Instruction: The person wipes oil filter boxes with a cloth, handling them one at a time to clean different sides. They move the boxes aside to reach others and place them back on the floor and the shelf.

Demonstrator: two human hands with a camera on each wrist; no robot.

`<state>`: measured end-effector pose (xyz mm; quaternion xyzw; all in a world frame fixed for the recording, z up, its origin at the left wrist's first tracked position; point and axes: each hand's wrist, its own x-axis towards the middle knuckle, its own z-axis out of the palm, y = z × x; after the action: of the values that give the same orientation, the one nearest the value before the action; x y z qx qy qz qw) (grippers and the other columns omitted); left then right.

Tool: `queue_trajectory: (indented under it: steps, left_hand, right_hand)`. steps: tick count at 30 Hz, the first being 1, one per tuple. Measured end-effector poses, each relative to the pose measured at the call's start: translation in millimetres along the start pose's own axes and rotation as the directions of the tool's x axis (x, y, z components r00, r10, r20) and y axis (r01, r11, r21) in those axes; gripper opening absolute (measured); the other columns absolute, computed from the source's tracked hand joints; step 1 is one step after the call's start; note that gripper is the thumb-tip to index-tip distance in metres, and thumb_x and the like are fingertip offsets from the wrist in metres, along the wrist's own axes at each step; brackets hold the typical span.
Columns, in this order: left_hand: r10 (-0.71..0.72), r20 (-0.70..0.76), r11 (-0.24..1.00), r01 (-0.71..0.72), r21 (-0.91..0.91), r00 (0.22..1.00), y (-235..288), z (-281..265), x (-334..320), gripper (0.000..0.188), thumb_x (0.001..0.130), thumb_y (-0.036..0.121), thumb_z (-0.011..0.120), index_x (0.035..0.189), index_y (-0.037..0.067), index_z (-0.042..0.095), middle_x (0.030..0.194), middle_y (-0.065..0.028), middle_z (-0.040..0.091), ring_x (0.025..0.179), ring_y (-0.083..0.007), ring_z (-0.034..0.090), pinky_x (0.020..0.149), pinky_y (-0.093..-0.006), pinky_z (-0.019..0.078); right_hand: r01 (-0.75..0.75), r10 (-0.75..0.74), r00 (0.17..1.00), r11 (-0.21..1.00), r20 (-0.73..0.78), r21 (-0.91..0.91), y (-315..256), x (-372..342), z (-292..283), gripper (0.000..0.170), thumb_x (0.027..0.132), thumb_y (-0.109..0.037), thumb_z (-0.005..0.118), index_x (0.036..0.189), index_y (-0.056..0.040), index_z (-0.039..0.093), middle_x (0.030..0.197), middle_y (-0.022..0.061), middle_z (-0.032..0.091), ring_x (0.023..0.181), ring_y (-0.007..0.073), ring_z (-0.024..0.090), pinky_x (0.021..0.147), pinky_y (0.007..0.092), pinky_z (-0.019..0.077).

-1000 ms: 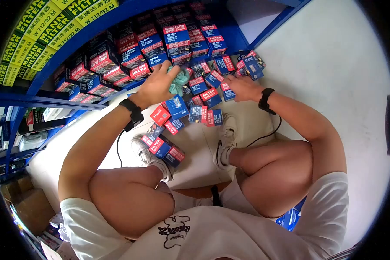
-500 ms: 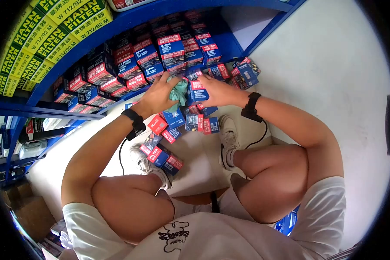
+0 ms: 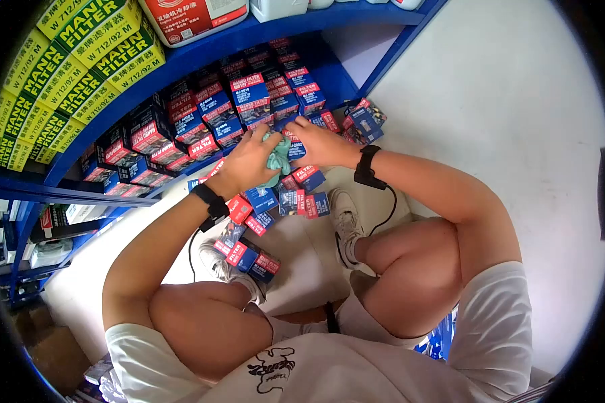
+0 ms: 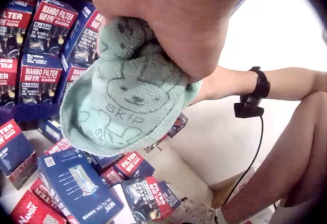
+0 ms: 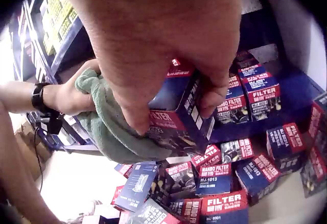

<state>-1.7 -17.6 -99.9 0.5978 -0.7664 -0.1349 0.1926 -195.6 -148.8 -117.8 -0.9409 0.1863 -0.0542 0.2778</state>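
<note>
My left hand (image 3: 247,161) grips a bunched green towel (image 4: 127,101) with printed drawings on it. In my right hand (image 3: 321,144) is a blue and red oil filter box (image 5: 176,111), held between thumb and fingers. The towel lies against the side of that box in the right wrist view. Both hands are close together in front of the lowest shelf. Under them, several loose filter boxes (image 5: 222,206) lie in a heap on the floor, among them a blue one (image 4: 79,183) with a filter drawing.
Rows of filter boxes (image 3: 250,94) fill the blue shelf (image 3: 346,64). Yellow-green boxes (image 3: 81,74) and a red coolant jug (image 3: 195,20) stand on the shelf above. More boxes (image 3: 364,122) lean by the white wall (image 3: 504,107). Two shoes (image 3: 348,225) flank the heap.
My right hand has picked up a filter box from the right of the heap and brought it left to the towel. My left hand still holds the towel. The head view has shifted.
</note>
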Motion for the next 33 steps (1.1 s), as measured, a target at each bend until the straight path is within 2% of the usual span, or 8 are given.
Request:
queue_trajectory:
  steps: [5, 8, 17, 19, 27, 30, 32, 33]
  left_hand:
    - [-0.015, -0.06, 1.0, 0.014, -0.014, 0.998, -6, 1, 5, 0.068, 0.073, 0.017, 0.078, 0.133, 0.007, 0.048, 0.131, -0.0233, 0.047, 0.117, -0.0466, 0.052, 0.1, -0.0503, 0.0475]
    - [-0.165, -0.059, 0.985, 0.162, -0.054, 0.984, -4, -6, 10, 0.069, 0.073, 0.016, 0.078, 0.133, 0.006, 0.046, 0.128, -0.0231, 0.047, 0.117, -0.0468, 0.053, 0.098, -0.0496, 0.0491]
    - [-0.036, -0.119, 0.999, 0.039, 0.018, 0.992, -10, -11, 0, 0.069, 0.072, 0.02, 0.079, 0.131, 0.005, 0.047, 0.128, -0.0245, 0.048, 0.107, -0.0485, 0.055, 0.092, -0.0526, 0.0504]
    - [-0.092, -0.131, 0.995, 0.095, 0.02, 0.987, -7, -10, -4, 0.065, 0.072, 0.016, 0.079, 0.128, 0.006, 0.048, 0.122, -0.0208, 0.05, 0.105, -0.0455, 0.055, 0.093, -0.0503, 0.0487]
    - [-0.219, -0.074, 0.975, 0.22, 0.01, 0.973, -24, -9, -11, 0.069, 0.073, 0.018, 0.079, 0.132, 0.003, 0.046, 0.128, -0.0261, 0.048, 0.107, -0.0495, 0.056, 0.092, -0.0525, 0.0508]
    - [-0.19, -0.034, 0.982, 0.189, -0.023, 0.981, -19, -6, -12, 0.068, 0.072, 0.018, 0.079, 0.13, 0.004, 0.045, 0.125, -0.0247, 0.048, 0.108, -0.048, 0.055, 0.094, -0.0517, 0.0488]
    - [-0.006, -0.094, 1.0, 0.004, -0.022, 0.996, -12, 0, -14, 0.068, 0.072, 0.018, 0.08, 0.129, 0.005, 0.045, 0.124, -0.0242, 0.048, 0.107, -0.0484, 0.056, 0.093, -0.0518, 0.0494]
    - [-0.007, -0.092, 1.0, 0.005, -0.022, 0.996, -9, 1, -14, 0.068, 0.072, 0.018, 0.08, 0.129, 0.005, 0.045, 0.124, -0.0242, 0.048, 0.107, -0.0484, 0.056, 0.093, -0.0518, 0.0494]
  right_hand:
    - [0.045, -0.045, 0.999, 0.999, -0.016, -0.013, -5, 3, -11, 0.081, 0.073, -0.032, 0.083, 0.135, 0.0031, 0.044, 0.124, 0.0228, 0.05, 0.111, 0.0426, 0.058, 0.092, 0.0464, 0.0508]
    - [0.012, -0.012, 1.0, 0.999, -0.014, 0.04, -20, -1, -25, 0.078, 0.075, -0.029, 0.082, 0.136, 0.0007, 0.044, 0.128, 0.0207, 0.05, 0.117, 0.0401, 0.056, 0.096, 0.044, 0.0486]
    - [0.033, -0.025, 0.994, 0.997, -0.107, 0.07, -13, 12, -4, 0.083, 0.073, -0.029, 0.083, 0.14, -0.0031, 0.042, 0.135, 0.0192, 0.048, 0.128, 0.0381, 0.051, 0.105, 0.0432, 0.0447]
    - [0.01, -0.003, 0.995, 0.998, -0.103, 0.066, -20, 12, -4, 0.082, 0.072, -0.031, 0.085, 0.137, -0.0022, 0.045, 0.132, 0.019, 0.05, 0.124, 0.037, 0.053, 0.102, 0.0429, 0.046]
    - [0.043, -0.039, 0.998, 0.997, -0.053, 0.068, -42, 16, -9, 0.077, 0.071, -0.04, 0.085, 0.128, -0.0014, 0.052, 0.121, 0.0203, 0.058, 0.111, 0.0404, 0.06, 0.091, 0.0455, 0.0511]
    - [0.026, -0.021, 0.997, 0.998, -0.073, 0.064, -32, 16, -5, 0.079, 0.07, -0.04, 0.085, 0.13, -0.0019, 0.051, 0.121, 0.0209, 0.057, 0.112, 0.0409, 0.059, 0.092, 0.0448, 0.051]
    - [0.031, -0.025, 0.995, 0.998, -0.094, 0.058, -21, 12, -1, 0.08, 0.07, -0.039, 0.085, 0.132, -0.0023, 0.051, 0.122, 0.0212, 0.057, 0.112, 0.041, 0.059, 0.092, 0.0443, 0.0508]
    - [0.008, -0.006, 0.999, 0.999, -0.045, 0.036, -18, 11, -1, 0.081, 0.07, -0.039, 0.085, 0.134, -0.0032, 0.05, 0.122, 0.0214, 0.057, 0.112, 0.0413, 0.059, 0.093, 0.045, 0.0502]
